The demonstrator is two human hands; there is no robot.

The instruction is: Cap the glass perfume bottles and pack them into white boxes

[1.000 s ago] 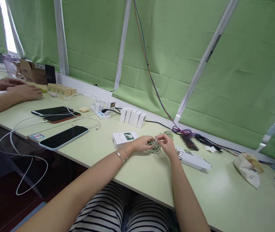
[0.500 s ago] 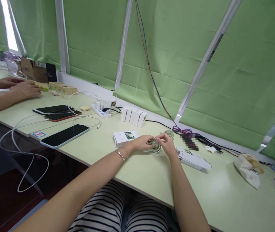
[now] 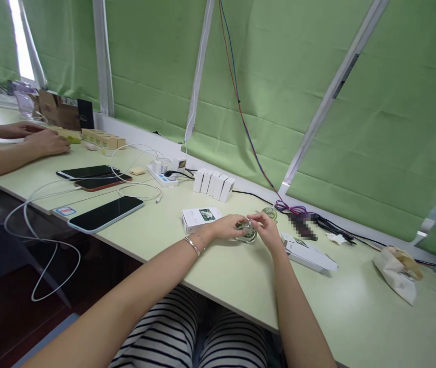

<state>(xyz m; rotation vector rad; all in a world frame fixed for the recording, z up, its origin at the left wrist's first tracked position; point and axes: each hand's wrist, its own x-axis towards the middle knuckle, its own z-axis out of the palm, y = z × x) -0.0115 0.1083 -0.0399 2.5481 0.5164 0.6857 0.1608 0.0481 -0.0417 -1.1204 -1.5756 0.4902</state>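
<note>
My left hand (image 3: 228, 226) is closed around the side of a small, clear, round container (image 3: 249, 237) with green showing in it, low over the table. My right hand (image 3: 267, 231) pinches at its top, thumb and fingertips together; the exact part between them is too small to make out. A second clear, greenish round container (image 3: 269, 212) sits just behind my right hand. Beside my left wrist lies a white box (image 3: 198, 217) with a plant picture. To the right of my right hand lies another white box (image 3: 310, 253) with its end flap open.
Several small white boxes (image 3: 213, 185) stand in a row at the back near a power strip (image 3: 162, 176). Phones (image 3: 106, 213) and white cables lie left. A cloth pouch (image 3: 396, 271) lies right. Another person's hands (image 3: 45, 140) rest at the far left table.
The view has shifted slightly, so everything sits a little further right. My hands stay at the clear container, with my right fingers still pinched at its top.
</note>
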